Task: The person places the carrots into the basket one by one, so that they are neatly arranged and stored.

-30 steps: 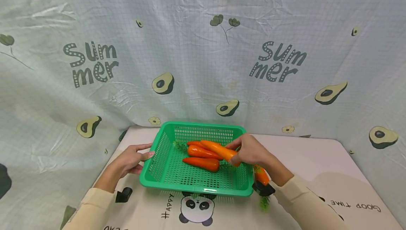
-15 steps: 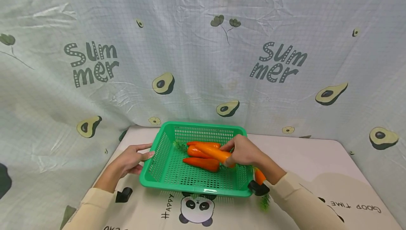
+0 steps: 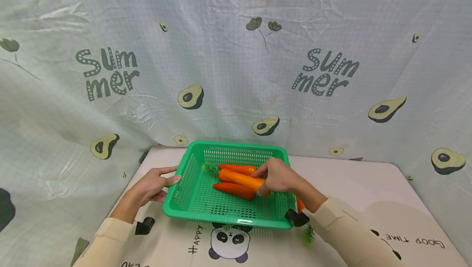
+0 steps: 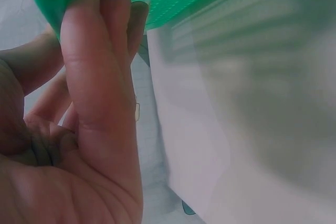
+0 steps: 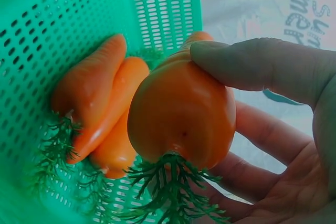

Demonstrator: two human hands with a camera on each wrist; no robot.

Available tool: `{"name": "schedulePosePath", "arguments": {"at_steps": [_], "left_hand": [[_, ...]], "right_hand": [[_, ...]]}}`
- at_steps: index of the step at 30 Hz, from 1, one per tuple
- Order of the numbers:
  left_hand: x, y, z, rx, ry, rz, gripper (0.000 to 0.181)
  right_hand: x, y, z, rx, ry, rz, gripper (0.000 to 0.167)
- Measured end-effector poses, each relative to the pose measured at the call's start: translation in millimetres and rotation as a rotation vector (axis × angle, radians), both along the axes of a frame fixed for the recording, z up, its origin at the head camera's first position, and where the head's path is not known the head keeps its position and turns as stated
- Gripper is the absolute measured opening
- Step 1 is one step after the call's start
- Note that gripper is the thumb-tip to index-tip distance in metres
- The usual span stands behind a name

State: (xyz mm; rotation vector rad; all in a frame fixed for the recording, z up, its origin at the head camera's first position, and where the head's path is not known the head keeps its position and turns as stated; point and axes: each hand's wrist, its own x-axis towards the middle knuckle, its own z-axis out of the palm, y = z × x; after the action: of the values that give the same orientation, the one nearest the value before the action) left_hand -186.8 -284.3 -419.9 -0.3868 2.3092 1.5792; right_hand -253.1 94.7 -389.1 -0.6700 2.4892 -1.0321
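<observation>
A green perforated plastic basket [image 3: 199, 201] stands on the table. My left hand [image 3: 155, 185] holds its left rim, thumb over the edge and other fingers against the outer side. In the right wrist view my right hand [image 5: 278, 124] grips an orange carrot [image 5: 181, 111] near its thick, leafy end. This carrot lies low in the basket, its tip towards the left, over other carrots. One carrot [image 3: 234, 190] shows in front of it and another [image 3: 236, 168] behind. The one beneath is mostly hidden. Green leafy tops [image 5: 52, 150] show on them.
Right of the basket a further carrot [image 3: 300, 204] lies partly hidden by my right arm, its green leaves [image 3: 308, 234] showing. The pale table [image 3: 354, 181] carries a printed panda [image 3: 230, 242]. A printed curtain [image 3: 221, 54] hangs behind.
My right hand has moved left and lowered the carrot onto the others, turning it more level. The left hand keeps its hold on the basket rim.
</observation>
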Motion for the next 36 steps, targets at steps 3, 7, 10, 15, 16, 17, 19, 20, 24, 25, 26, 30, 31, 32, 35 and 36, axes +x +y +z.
{"name": "schedulePosePath", "arguments": {"at_steps": [3, 7, 10, 15, 16, 17, 19, 20, 24, 25, 26, 30, 31, 32, 35, 36], "left_hand": [[-0.2, 0.3, -0.3, -0.001, 0.000, 0.004, 0.059], [0.1, 0.4, 0.2, 0.003, -0.001, 0.005, 0.059], [0.1, 0.1, -0.4, 0.008, -0.002, 0.002, 0.059], [-0.5, -0.5, -1.3, 0.010, -0.005, 0.004, 0.059], [-0.5, -0.5, -1.0, 0.010, -0.006, 0.008, 0.059], [-0.6, -0.9, -0.9, 0.009, -0.005, 0.004, 0.060], [-0.5, -1.3, -0.4, 0.007, -0.004, 0.001, 0.061], [-0.4, -1.3, -0.1, 0.009, -0.006, 0.004, 0.061], [-0.3, -1.3, -0.2, 0.007, -0.007, 0.000, 0.061], [-0.4, -1.1, -0.7, 0.006, -0.010, 0.004, 0.061], [-0.6, -1.1, -0.9, 0.005, -0.009, 0.006, 0.060], [-1.2, -1.1, -2.1, -0.004, -0.004, 0.008, 0.059], [-1.2, -1.2, -2.1, -0.006, -0.002, 0.006, 0.059], [-1.1, -1.2, -2.0, -0.007, -0.001, 0.004, 0.059], [-1.2, -1.4, -1.5, -0.001, -0.004, 0.005, 0.059], [-1.1, -1.4, -1.2, 0.001, -0.005, 0.003, 0.060]], "right_hand": [[-1.7, -2, -1.7, 0.006, 0.012, 0.010, 0.047], [-2.6, -6, -2.8, 0.010, 0.032, 0.031, 0.044], [-3.2, -8, -4.3, 0.018, 0.035, 0.038, 0.043], [-4.6, -11, -7.2, 0.035, 0.031, 0.053, 0.042], [-4.9, -12, -7.6, 0.038, 0.033, 0.060, 0.041], [-5.3, -12, -8.0, 0.041, 0.038, 0.067, 0.041], [-6.1, -14, -8.6, 0.046, 0.048, 0.083, 0.041], [-6.5, -14, -8.9, 0.045, 0.048, 0.089, 0.041], [-7.9, -18, -10.3, 0.050, 0.060, 0.114, 0.040], [-8.2, -18, -10.6, 0.051, 0.060, 0.117, 0.040], [-8.6, -19, -11.1, 0.051, 0.059, 0.120, 0.041], [-10.4, -21, -13.6, 0.052, 0.061, 0.133, 0.040], [-10.7, -21, -13.8, 0.051, 0.060, 0.135, 0.040], [-11.0, -21, -14.2, 0.051, 0.060, 0.141, 0.040], [-11.6, -22, -15.4, 0.053, 0.060, 0.156, 0.040], [-11.9, -22, -15.9, 0.056, 0.061, 0.159, 0.040]]}}
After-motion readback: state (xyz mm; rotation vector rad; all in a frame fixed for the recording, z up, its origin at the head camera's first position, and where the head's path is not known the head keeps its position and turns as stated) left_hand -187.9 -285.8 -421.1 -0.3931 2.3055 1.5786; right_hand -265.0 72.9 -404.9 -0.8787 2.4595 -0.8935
